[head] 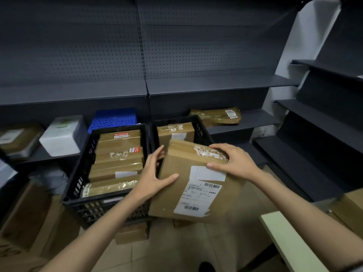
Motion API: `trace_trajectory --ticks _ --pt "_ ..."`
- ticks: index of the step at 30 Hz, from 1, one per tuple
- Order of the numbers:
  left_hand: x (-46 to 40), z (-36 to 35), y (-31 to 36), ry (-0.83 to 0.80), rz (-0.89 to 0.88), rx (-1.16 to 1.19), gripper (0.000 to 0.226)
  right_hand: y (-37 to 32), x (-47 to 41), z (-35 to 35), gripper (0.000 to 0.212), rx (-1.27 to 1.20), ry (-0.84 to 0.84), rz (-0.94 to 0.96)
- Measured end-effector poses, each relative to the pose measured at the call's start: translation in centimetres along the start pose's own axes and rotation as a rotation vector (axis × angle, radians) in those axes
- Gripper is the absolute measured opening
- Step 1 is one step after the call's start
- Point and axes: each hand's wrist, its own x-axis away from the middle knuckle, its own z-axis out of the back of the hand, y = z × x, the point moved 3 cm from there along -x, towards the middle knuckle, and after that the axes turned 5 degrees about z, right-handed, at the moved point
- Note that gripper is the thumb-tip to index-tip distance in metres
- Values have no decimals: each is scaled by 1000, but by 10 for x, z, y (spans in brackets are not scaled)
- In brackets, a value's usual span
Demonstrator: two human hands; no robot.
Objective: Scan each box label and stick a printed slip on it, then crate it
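A flat brown cardboard box (176, 195) is held tilted above the right black crate (202, 132). It carries a barcode shipping label (198, 197) and a plain white slip (208, 173) above that. My left hand (155, 173) grips the box's left edge, thumb on top. My right hand (231, 161) grips its far upper edge over torn tape. The right crate holds one taped box (174, 132) at its back. The left black crate (78, 185) is packed with several brown boxes (117, 160) standing on edge.
Dark grey metal shelves (235, 83) run behind and to the right. On them lie a white foam box (62, 136), a blue crate (114, 117) and a taped parcel (216, 115). More cardboard boxes (131, 234) sit on the floor. A pale table edge (284, 238) juts in at the lower right.
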Motion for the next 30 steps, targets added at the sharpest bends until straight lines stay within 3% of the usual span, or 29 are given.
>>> trace_trajectory --ticks 6,12,17,22,30 --pt "-92 28 42 183 -184 -205 90 19 -95 20 98 99 40 83" --pt "-174 24 40 153 -264 -503 84 50 -180 18 100 156 -6 171" --pt "-231 19 24 166 -212 -623 75 77 -237 10 90 194 -42 216" --pt "-272 8 -4 65 -117 -755 82 103 -274 -18 109 282 -123 266" --pt "-311 -6 -62 -131 48 -839 92 130 -298 -67 116 304 -216 283"
